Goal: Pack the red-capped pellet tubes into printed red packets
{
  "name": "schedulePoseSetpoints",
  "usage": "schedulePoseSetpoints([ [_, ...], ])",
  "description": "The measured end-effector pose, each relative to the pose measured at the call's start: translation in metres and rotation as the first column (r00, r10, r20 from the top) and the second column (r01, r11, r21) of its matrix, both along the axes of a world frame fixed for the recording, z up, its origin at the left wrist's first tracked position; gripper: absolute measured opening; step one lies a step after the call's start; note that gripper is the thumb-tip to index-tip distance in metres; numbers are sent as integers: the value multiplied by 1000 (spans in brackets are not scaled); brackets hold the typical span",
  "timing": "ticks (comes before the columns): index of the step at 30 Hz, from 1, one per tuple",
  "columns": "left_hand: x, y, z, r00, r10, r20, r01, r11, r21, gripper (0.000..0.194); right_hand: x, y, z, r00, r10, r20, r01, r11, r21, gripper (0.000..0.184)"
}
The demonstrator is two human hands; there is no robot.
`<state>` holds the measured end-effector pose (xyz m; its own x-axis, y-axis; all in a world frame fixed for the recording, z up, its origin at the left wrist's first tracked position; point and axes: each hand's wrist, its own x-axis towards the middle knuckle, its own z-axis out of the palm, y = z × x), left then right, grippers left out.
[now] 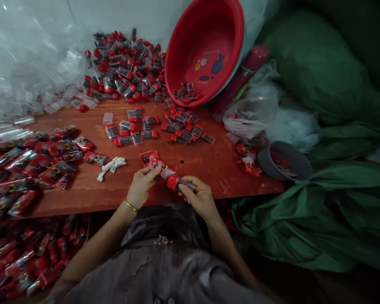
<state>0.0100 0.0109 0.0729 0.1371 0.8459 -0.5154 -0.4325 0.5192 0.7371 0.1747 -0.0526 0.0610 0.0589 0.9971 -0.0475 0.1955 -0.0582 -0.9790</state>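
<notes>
Over the table's front edge, my left hand [141, 186] pinches a red printed plastic packet [166, 169] by its side. My right hand [202, 197] has its fingers closed round a small clear bottle [186, 184] with a red cap and dark contents. The bottle's capped end points left and lies close to the packet's lower end; whether they touch I cannot tell. Just beyond my left hand is another red packet [148, 158]. Some white finger-like pieces [112, 166] lie left of that hand.
Filled red packets [50, 158] cover the table's left side, with more [34, 261] below. Red-capped bottles [123, 71] are heaped at the back, others nearer. A red basin [215, 38] leans at the back. A grey bowl [266, 162] stands right, beside green cloth [304, 215].
</notes>
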Motion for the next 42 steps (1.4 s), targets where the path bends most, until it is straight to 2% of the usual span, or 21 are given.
schedulePoseSetpoints([
  [8, 0, -2, 1, 1000, -1, -26, 3, 995, 100, 38, -8, 7, -8, 997, -69, 31, 68, 997, 43, 22],
  [12, 3, -4, -3, 999, -30, -33, 35, 986, 162, 37, -15, 7, -9, 996, -65, -63, 66, 998, 13, 26],
  [16, 10, -6, -9, 998, -26, -52, 35, 984, 174, 38, -24, 11, -14, 977, -125, -171, 126, 992, -4, 29],
  [21, 14, -8, -16, 998, -46, -34, 51, 978, 200, 33, -30, 19, -22, 975, -200, -99, 209, 974, 83, 25],
  [25, 13, -5, -17, 998, -57, -25, 61, 978, 199, 31, -34, 22, -21, 971, -211, -109, 220, 973, 75, 25],
  [30, 17, -2, -16, 1000, 7, 11, -9, 972, 236, 31, -43, 24, -23, 968, -135, -211, 148, 988, 44, 26],
  [34, 21, -2, -17, 995, -93, -28, 97, 968, 233, 32, -50, 29, -27, 900, -132, -416, 135, 991, -21, 27],
  [37, 19, 2, -14, 992, -121, -40, 127, 969, 212, 34, -48, 30, -29, 836, -91, -542, 63, 996, -70, 29],
  [40, 15, 7, -11, 998, -60, -12, 61, 975, 214, 34, -43, 28, -30, 854, 5, -521, -41, 997, -58, 28],
  [42, 13, 7, -10, 997, -71, -17, 73, 972, 225, 34, -42, 26, -30, 879, 32, -476, -54, 998, -32, 27],
])
